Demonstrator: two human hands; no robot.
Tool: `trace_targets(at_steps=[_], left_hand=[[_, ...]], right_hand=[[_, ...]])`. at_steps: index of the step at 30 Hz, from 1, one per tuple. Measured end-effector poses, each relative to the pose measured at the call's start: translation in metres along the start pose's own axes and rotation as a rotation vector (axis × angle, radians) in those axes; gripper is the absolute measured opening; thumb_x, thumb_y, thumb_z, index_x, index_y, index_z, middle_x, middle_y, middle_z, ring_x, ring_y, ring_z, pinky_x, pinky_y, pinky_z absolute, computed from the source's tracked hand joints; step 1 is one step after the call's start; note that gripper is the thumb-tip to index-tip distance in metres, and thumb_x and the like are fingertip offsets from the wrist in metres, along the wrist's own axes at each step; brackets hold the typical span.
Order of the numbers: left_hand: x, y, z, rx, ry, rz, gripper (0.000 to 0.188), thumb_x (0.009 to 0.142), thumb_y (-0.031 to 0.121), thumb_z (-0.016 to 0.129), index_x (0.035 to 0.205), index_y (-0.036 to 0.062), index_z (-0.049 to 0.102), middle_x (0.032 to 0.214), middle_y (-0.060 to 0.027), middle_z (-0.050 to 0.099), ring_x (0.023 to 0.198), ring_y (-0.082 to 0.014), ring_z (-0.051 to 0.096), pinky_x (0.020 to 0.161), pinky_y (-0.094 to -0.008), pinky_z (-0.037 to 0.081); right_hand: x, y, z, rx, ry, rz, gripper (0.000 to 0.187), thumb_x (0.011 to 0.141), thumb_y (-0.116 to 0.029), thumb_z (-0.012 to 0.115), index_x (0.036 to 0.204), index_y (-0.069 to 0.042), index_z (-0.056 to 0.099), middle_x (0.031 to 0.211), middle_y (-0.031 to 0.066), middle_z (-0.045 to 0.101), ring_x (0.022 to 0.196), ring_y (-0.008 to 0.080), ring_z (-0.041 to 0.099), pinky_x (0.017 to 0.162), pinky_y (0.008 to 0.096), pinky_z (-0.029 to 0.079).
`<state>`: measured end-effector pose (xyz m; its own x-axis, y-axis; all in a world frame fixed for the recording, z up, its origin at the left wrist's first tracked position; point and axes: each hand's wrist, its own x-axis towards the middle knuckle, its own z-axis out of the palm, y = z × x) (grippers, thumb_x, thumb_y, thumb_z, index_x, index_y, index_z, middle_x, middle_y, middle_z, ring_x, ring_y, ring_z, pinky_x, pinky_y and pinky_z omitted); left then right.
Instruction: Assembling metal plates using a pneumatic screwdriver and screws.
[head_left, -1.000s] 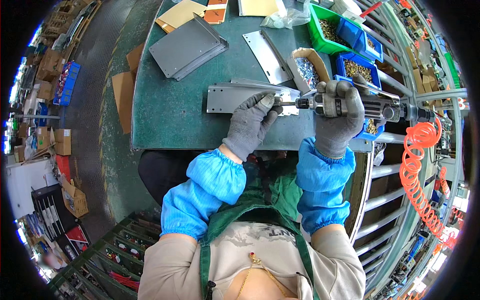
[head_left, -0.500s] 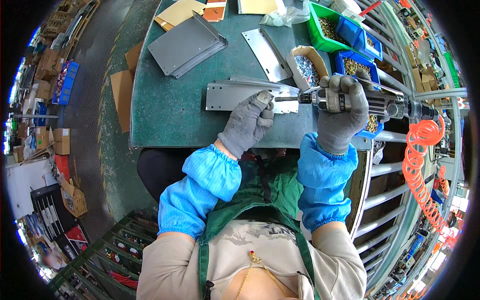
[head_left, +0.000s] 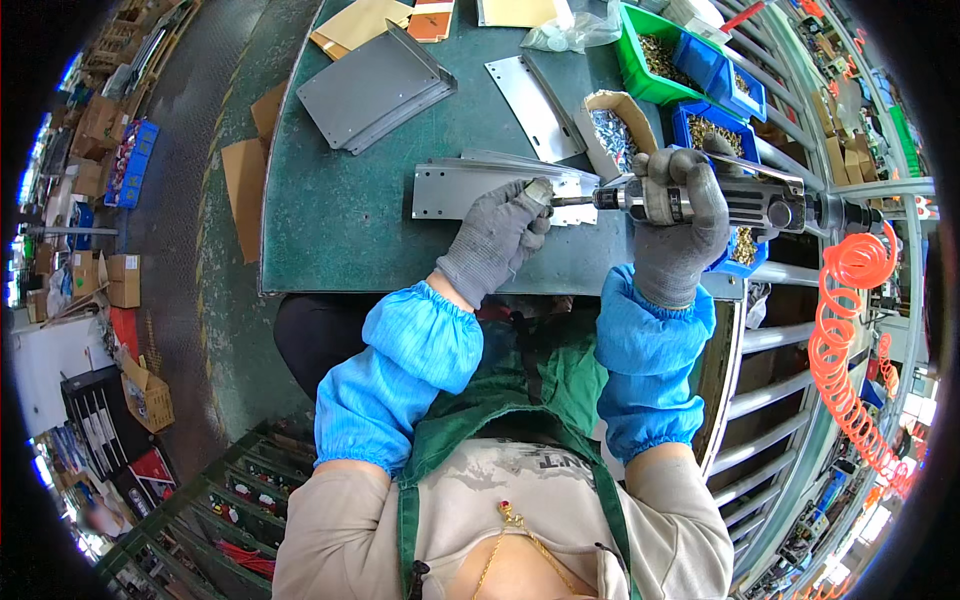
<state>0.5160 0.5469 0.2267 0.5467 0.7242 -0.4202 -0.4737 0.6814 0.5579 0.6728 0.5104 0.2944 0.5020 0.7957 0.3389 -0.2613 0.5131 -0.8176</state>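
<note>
My right hand (head_left: 680, 235), in a grey glove, is wrapped round a pneumatic screwdriver (head_left: 755, 205) held level, its bit (head_left: 572, 201) pointing left. Fingers pinched together, my gloved left hand (head_left: 495, 240) is closed at the tip of the bit. Something small and pale shows at those fingertips, too small to name. Under the hands, several long metal brackets with holes (head_left: 440, 195) lie stacked on the green table (head_left: 340, 240). Farther back rests a flat metal plate with a slot (head_left: 535, 105).
Grey bent sheet-metal panels (head_left: 375, 90) lie at the back left. Along the right stand a cardboard box of small silvery parts (head_left: 592, 150), a green bin (head_left: 632, 60) and blue bins (head_left: 765, 108) of small fasteners. An orange coiled hose (head_left: 830, 350) hangs beside the metal rails (head_left: 770, 405).
The screwdriver has shifted slightly left and tilted a little, bringing its bit tip up against my left fingertips. The coiled hose has swung slightly.
</note>
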Motion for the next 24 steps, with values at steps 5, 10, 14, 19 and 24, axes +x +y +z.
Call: trace_targets(at_steps=[5, 10, 14, 19, 24], left_hand=[[0.008, 0.003, -0.006, 0.176, -0.062, 0.019, 0.018, 0.093, 0.021, 0.058, 0.095, 0.0028, 0.057, 0.076, -0.0009, 0.050, 0.063, -0.0056, 0.043, 0.048, -0.0169, 0.037], [0.010, 0.006, -0.004, 0.167, -0.230, 0.067, 0.019, 0.096, 0.021, 0.053, 0.102, 0.0041, 0.059, 0.079, -0.0004, 0.052, 0.066, -0.0047, 0.043, 0.054, -0.0164, 0.038], [0.017, 0.002, 0.000, 0.376, -0.128, 0.168, 0.022, 0.095, 0.023, 0.053, 0.103, 0.0033, 0.060, 0.081, -0.0023, 0.055, 0.068, -0.0068, 0.046, 0.059, -0.0195, 0.042], [0.031, 0.006, 0.006, 1.525, 0.013, 0.488, 0.024, 0.090, 0.022, 0.054, 0.103, 0.0017, 0.060, 0.086, -0.0199, 0.063, 0.083, -0.0314, 0.063, 0.073, -0.0409, 0.049], [0.038, 0.007, 0.015, 1.858, 0.046, 0.403, 0.021, 0.089, 0.020, 0.052, 0.103, 0.0049, 0.060, 0.091, -0.0193, 0.064, 0.089, -0.0363, 0.062, 0.077, -0.0440, 0.049]], right_hand=[[0.002, 0.003, -0.006, 0.034, 0.018, -0.016, 0.030, 0.085, -0.022, 0.059, 0.109, -0.005, 0.052, 0.083, 0.0042, 0.053, 0.079, 0.0177, 0.051, 0.083, 0.0394, 0.046], [0.006, 0.003, -0.011, 0.317, 0.111, 0.148, 0.033, 0.085, -0.018, 0.059, 0.116, -0.010, 0.051, 0.080, 0.0025, 0.052, 0.078, 0.0176, 0.051, 0.084, 0.0406, 0.045], [0.006, 0.008, -0.018, 0.246, 0.139, 0.103, 0.035, 0.084, -0.016, 0.061, 0.117, -0.010, 0.051, 0.084, 0.0045, 0.057, 0.079, 0.0179, 0.054, 0.082, 0.0397, 0.047], [0.005, 0.024, -0.025, -0.129, 0.072, -0.047, 0.039, 0.081, -0.011, 0.061, 0.115, 0.000, 0.046, 0.081, 0.0093, 0.060, 0.073, 0.0176, 0.058, 0.073, 0.0340, 0.051], [0.004, 0.020, -0.008, -0.138, 0.048, 0.029, 0.040, 0.077, 0.003, 0.058, 0.115, 0.005, 0.045, 0.077, 0.0153, 0.064, 0.063, 0.0161, 0.060, 0.056, 0.0242, 0.049]])
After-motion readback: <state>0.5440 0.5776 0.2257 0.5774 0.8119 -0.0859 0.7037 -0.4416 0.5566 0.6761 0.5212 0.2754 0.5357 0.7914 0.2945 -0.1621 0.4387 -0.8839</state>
